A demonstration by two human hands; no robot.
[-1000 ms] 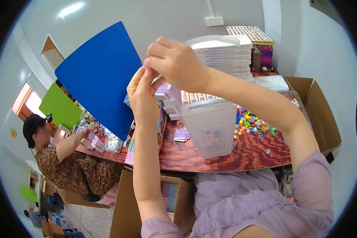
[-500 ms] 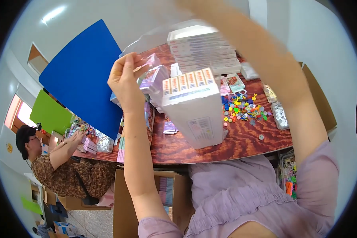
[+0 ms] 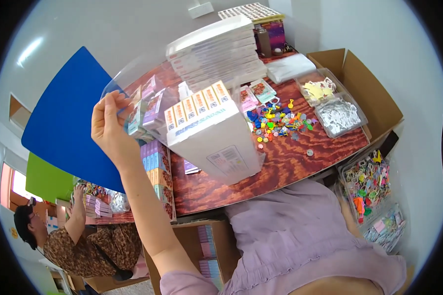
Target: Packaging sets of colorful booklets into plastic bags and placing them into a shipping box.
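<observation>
My left hand (image 3: 109, 120) is raised at the left of the table, its fingertips pinched on the edge of a clear plastic sheet or bag (image 3: 133, 73). That film spreads back toward the stacked white trays. To the right of the hand stands a tall white carton (image 3: 214, 147), with a row of small orange-and-white boxes showing on its top. Small packs with purple and green printing (image 3: 153, 109) lie beside the carton, partly behind the film. My right arm hangs down at my right side, below the table edge; its hand is hidden.
White trays (image 3: 216, 54) are stacked at the back. Colourful small charms (image 3: 280, 120) lie loose on the table (image 3: 300, 164). Tubs of silver pieces (image 3: 339, 118) and mixed trinkets (image 3: 366, 182) are on the right, near an open cardboard box (image 3: 379, 93). Another person (image 3: 79, 246) works at the left.
My right arm, raised across the table before, has dropped to my right side and its hand is out of sight. My left hand still pinches the film. The view has shifted rightward.
</observation>
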